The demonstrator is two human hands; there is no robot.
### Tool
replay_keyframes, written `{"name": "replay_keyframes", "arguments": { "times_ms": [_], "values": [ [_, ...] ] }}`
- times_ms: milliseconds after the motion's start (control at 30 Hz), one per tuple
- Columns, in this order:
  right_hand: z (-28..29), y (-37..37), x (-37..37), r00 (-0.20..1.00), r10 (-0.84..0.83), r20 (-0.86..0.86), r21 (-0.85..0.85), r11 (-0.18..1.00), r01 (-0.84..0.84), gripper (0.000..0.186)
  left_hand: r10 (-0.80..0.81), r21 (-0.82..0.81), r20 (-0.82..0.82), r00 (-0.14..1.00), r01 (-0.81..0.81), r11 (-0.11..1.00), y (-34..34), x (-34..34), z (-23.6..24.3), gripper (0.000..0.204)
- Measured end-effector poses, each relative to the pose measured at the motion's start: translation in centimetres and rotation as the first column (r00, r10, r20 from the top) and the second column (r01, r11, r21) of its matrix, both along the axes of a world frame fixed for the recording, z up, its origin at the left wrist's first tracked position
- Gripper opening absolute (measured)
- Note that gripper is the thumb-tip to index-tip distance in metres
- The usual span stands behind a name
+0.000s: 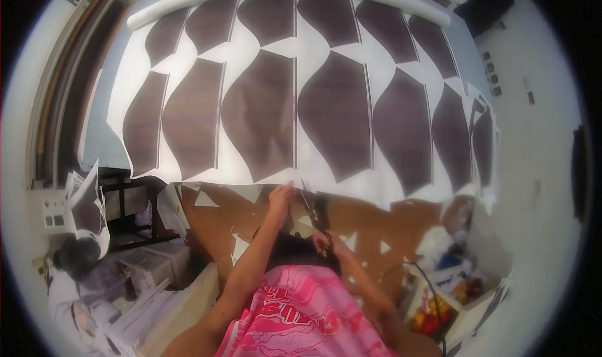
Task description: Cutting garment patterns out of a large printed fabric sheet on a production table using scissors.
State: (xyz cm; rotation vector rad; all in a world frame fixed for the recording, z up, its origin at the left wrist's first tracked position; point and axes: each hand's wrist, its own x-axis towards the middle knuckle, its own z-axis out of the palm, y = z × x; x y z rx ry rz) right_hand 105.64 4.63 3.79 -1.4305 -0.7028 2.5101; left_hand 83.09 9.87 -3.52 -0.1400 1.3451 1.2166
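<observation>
Left hand [280, 198] raised off extended forearm, fingers pinching lower edge of large white sheet [295, 93] printed with dark brown wavy panels. Right hand [325, 239] lower, elbow bent, fingers closed round scissors [309, 205], blades angled up to sheet edge just beside left hand. Sheet spread over worktop [467, 43], front edge overhanging. White triangular offcuts [205, 199] on brown floor below. Colourful packages, red, yellow, blue, in white box [461, 316] lower right; details blurred.

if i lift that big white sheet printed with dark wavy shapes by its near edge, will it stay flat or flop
The big white printed sheet would probably flop: it looks thin and drapes over the table edge. It seems light, and likely tears easily, judging by cut scraps below. The left hand pinches its edge beside the scissors in the right hand.
</observation>
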Motion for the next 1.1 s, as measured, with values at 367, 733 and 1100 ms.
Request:
{"name": "replay_keyframes", "arguments": {
  "times_ms": [367, 733, 1100],
  "values": [
    [-1.5, -1.6, -9.0, 0.934, -0.352, 0.066, 0.108, 0.933, 0.344, 0.039, -0.119, -0.003, -0.079, 0.990, 0.119, 0.993, 0.4, -1.0, -1.7, 0.025],
    [-3.3, -2.6, -8.9, 0.904, -0.395, 0.162, 0.365, 0.875, 0.317, 0.036, -0.246, -0.075, -0.115, 0.962, 0.239, 0.968, -0.7, -0.6, -2.8, 0.029],
    [-4.5, 4.2, -10.3, 0.915, -0.396, 0.081, 0.326, 0.878, 0.351, 0.039, -0.283, -0.079, -0.097, 0.954, 0.276, 0.958, -0.1, -2.6, -1.5, 0.030]
  ]
}}
